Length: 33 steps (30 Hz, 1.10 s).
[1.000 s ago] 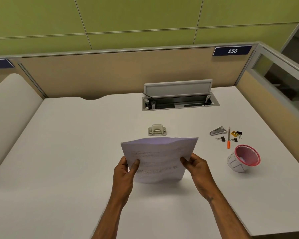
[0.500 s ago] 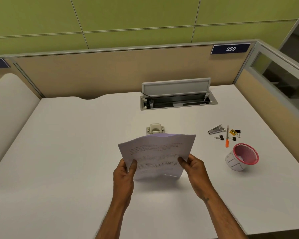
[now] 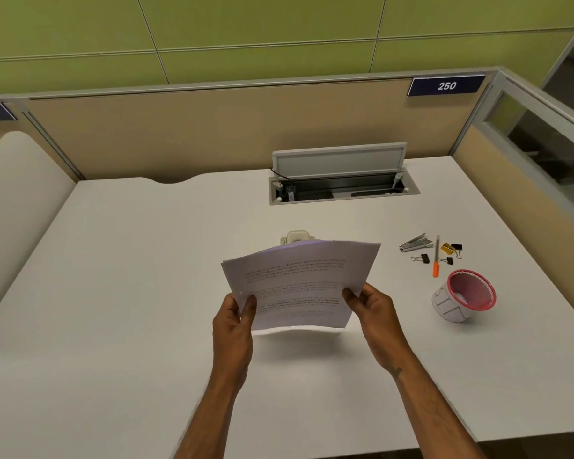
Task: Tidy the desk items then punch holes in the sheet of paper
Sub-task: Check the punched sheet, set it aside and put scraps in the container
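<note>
Paper (image 3: pixel 299 286) above white desk (image 3: pixel 130 276) (beige partition (image 3: pixel 196 127)).

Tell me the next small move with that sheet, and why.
Probably lay the white printed sheet of paper, held up by the left hand and right hand, back on the white desk. The loose black binder clips, orange pen and metal stapler lie outside the tipped red mesh cup, so tidying likely comes before the beige hole punch.

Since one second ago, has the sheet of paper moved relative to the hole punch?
Yes. The sheet of paper has moved away from the person, toward the hole punch; its far edge now covers the punch's near side.
</note>
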### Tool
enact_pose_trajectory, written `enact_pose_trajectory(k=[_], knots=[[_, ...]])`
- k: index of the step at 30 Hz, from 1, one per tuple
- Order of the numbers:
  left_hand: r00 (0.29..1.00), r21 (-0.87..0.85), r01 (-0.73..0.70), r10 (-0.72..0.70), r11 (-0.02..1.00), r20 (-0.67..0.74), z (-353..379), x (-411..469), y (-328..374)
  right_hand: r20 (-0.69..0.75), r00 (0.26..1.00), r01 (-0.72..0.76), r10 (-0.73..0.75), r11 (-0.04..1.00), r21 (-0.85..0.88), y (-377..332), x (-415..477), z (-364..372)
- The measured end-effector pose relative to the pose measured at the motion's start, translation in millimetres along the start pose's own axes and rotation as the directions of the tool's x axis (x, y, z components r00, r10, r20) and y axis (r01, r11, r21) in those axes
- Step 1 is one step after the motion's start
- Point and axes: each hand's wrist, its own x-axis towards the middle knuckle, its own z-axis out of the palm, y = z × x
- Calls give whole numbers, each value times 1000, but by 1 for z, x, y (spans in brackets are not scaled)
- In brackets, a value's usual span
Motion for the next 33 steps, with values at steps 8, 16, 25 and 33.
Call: enact_pose_trajectory(k=[8,16,25,33], knots=[[998,23,57,-57,998,20,3,-8,-20,13,997,-72,72,997,-7,15,-1,4],[998,59,66,-67,996,2,6,-9,-26,-5,998,-61,61,998,-17,18,1,1],[1000,69,4,-3,998,-6,13,2,-2,-10,999,37,-37,999,7,-2,9,-6],[997,211,36,-22,977,-69,21,20,6,-13,1000,-24,23,996,-89,-3,30,-8]])
